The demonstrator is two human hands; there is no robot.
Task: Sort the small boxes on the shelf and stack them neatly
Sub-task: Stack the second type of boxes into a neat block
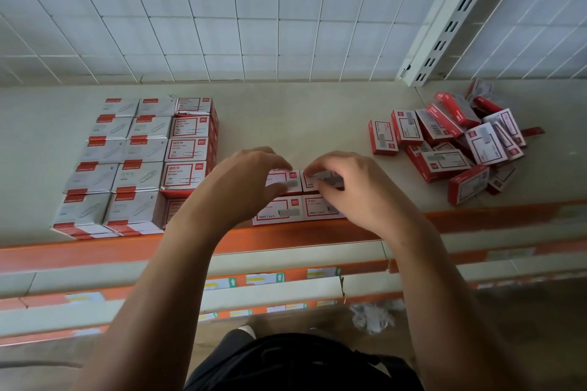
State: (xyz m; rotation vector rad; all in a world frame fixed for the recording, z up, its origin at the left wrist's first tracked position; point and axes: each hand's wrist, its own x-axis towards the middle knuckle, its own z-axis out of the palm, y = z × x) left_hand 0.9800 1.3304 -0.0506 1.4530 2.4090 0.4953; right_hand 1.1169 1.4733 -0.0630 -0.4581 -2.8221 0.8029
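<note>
On the shelf [301,124], close to its orange front rail [476,219], four small staple boxes [286,209] are sitting in a two-by-two block. Both hands are working on the back pair. The left hand [244,184] is curling its fingers over the rear-left box [287,179], with the thumb pressing its near edge. The right hand [349,187] is pinching the rear-right box [330,181] the same way, fingers bent and bunched.

To the left, ten grey-topped boxes [120,162] are lying in two columns of five, stacked more than one layer high. A column of five red-framed boxes [187,149] is touching them, the nearest partly hiding behind the left forearm.

Well apart on the right, a loose heap [460,140] of red-and-white boxes is lying tumbled at all angles, a dozen or more; overlaps are preventing an exact count.

A wire grid panel [222,9] and slotted upright [444,22] are backing the shelf. Below, lower shelves [263,278] are showing labels, and crumpled wrapping [373,316] is lying on the floor.
</note>
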